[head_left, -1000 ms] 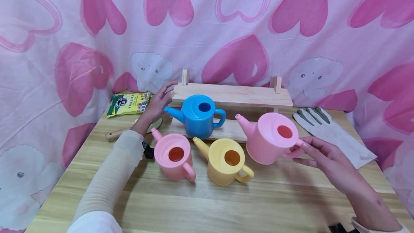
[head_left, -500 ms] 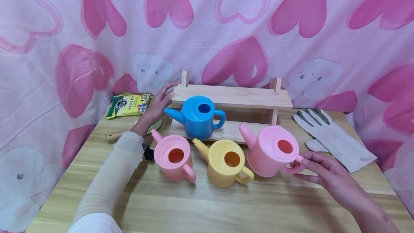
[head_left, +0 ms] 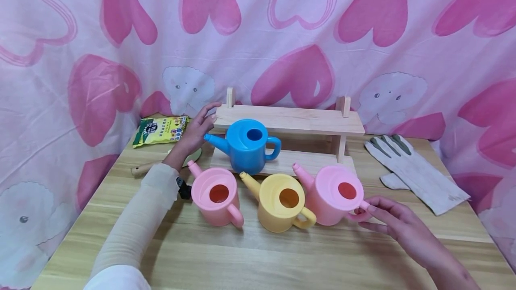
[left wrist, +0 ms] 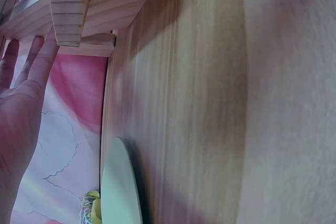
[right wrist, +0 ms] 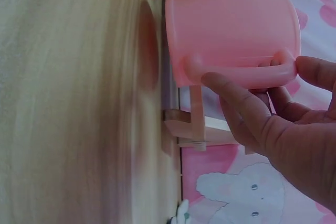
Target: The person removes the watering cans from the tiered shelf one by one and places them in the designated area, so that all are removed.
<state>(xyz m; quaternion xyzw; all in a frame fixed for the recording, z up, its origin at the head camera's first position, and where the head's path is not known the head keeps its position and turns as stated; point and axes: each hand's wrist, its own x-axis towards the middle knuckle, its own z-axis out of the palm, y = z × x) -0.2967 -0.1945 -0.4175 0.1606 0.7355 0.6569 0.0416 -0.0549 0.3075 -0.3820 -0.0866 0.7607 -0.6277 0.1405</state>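
Note:
My right hand (head_left: 397,223) grips the handle of a pink watering can (head_left: 327,191); in the right wrist view, fingers curl round that handle. This can is beside the yellow watering can (head_left: 276,211), its base close to the table. Farther left stands another pink watering can (head_left: 211,211). A blue watering can (head_left: 247,153) sits on the lower board of a two-tier wooden shelf (head_left: 290,117). My left hand (head_left: 195,131) touches the left end of the shelf's upper board. Its fingers (left wrist: 39,69) look straight in the left wrist view.
At the left lie a yellow-green packet (head_left: 161,131) and a small tool with a wooden handle (head_left: 143,168), partly hidden by my left arm. White and green gloves (head_left: 415,173) lie on the right of the table (head_left: 258,263). A pink heart-patterned curtain (head_left: 258,57) hangs behind.
My right hand has lowered the pink watering can toward the table, then shifted it left to the yellow one. My left hand and the other cans have stayed put.

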